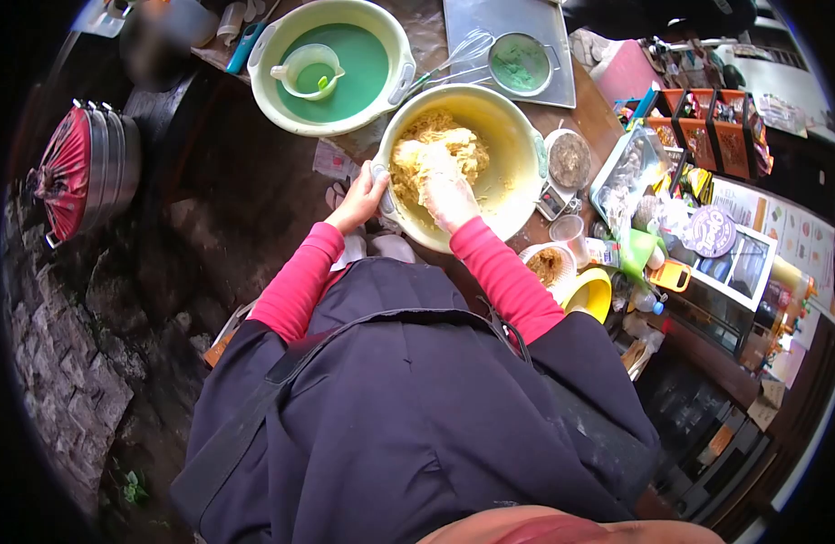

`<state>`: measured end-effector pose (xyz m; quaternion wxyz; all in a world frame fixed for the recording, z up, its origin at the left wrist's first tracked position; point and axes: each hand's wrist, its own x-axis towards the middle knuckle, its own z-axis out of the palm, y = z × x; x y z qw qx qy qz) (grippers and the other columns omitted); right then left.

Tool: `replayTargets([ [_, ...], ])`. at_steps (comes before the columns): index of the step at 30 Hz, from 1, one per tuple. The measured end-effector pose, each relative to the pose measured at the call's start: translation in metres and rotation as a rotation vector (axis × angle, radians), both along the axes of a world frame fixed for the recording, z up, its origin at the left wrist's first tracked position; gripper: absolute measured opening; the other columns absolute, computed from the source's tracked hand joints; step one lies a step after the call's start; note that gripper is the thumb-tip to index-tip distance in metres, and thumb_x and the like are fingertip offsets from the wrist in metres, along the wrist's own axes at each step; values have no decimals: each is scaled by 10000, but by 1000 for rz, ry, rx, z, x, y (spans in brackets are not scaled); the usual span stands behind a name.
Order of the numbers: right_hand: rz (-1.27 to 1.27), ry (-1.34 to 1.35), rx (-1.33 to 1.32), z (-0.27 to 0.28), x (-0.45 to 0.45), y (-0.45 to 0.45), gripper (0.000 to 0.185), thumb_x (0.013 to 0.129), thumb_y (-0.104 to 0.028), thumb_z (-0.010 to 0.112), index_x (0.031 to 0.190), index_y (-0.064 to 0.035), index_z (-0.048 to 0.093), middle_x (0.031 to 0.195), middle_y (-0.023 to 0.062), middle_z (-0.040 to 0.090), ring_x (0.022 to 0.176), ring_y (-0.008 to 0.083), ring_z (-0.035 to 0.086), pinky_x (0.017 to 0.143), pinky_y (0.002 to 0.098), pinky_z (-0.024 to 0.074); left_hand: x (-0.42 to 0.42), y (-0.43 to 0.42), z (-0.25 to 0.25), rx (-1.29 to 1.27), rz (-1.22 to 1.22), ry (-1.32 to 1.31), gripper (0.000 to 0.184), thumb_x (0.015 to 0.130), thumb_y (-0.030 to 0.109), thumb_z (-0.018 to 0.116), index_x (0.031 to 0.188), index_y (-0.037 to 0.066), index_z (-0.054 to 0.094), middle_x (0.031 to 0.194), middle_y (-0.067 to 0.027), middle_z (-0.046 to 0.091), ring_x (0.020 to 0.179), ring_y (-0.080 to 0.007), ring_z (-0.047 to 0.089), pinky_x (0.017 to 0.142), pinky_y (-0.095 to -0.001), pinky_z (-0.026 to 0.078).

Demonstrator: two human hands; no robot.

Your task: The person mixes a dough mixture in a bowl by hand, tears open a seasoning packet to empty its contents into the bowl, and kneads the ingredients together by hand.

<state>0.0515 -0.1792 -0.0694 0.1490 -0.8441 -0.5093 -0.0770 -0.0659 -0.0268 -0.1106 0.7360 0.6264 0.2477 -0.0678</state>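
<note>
A large pale basin [517, 163] holds a lump of crumbly yellow dough [463, 150] against its left side. My left hand [361, 198] is bare and closed on the basin's left handle, thumb up along the rim. Inside the basin, my right hand [446, 192] wears a clear plastic glove smeared with dough. Its fingers are sunk into the lump, so their tips are hidden.
Behind stands a second basin [265, 91] with green liquid and a floating measuring cup [310, 72]. A tray [562, 77] carries a whisk [467, 50] and a strainer [519, 65]. To the right are a scale [553, 201] and a yellow bowl [591, 292]. A steamer pot [109, 172] stands far left.
</note>
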Motion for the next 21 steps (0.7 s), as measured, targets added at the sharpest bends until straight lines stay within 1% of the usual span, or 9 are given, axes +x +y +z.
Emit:
replayTargets([
  [2,-393,441,-257,-10,2,6,335,816,-156,431,1107,-34,545,1058,175,568,996,303,546,841,408,446,-2,-1,-1,20,-2,-28,326,951,315,420,1151,62,371,861,-62,540,575,-115,546,413,-249,446],
  [5,-369,310,-479,-30,34,6,304,821,-152,408,1062,-44,558,1057,171,568,986,320,547,842,413,447,-1,0,2,69,11,-38,320,941,303,439,1073,24,355,764,-94,540,481,-134,501,384,-266,419],
  [7,-542,492,-473,-41,54,5,307,836,-168,397,1055,-61,584,1099,184,574,967,322,578,836,406,460,-3,-2,2,89,30,-99,312,938,297,448,1045,19,355,732,-98,540,456,-134,494,377,-268,417],
  [8,-321,298,-402,-44,60,-7,285,858,-139,390,1049,-49,581,1061,184,596,919,290,609,801,372,485,-2,-1,3,90,14,-81,312,937,295,450,1043,18,354,734,-103,541,458,-133,499,372,-270,416],
  [9,-315,289,-398,-26,62,-10,285,858,-139,390,1049,-49,581,1061,184,596,919,290,609,801,372,485,-1,1,3,93,1,-60,312,937,294,452,1040,17,353,736,-108,542,461,-132,503,368,-272,415],
  [13,-279,1099,114,46,64,-24,279,876,-127,390,1078,-38,560,1023,157,611,890,245,611,793,350,490,2,3,10,95,17,-30,327,935,291,453,1058,9,342,814,-158,568,506,-160,546,360,-284,427],
  [16,-269,1392,343,58,68,-35,297,876,-131,401,1119,-22,533,1055,161,597,890,260,603,805,364,484,3,3,-5,207,24,-51,362,929,297,459,1093,-8,351,918,-208,576,708,-256,592,563,-345,487],
  [19,-305,1303,321,17,52,-17,325,876,-135,411,1159,-6,506,1087,164,583,891,275,595,816,377,478,3,-3,-32,361,84,-138,441,923,303,468,1165,-46,347,1035,-251,558,934,-318,567,782,-368,458],
  [21,-393,577,-301,-9,33,20,191,848,-155,495,957,-75,629,1026,131,626,912,261,615,783,404,495,-1,-6,-31,424,119,-154,486,919,304,472,1203,-67,339,1095,-270,541,1049,-341,532,884,-370,416],
])
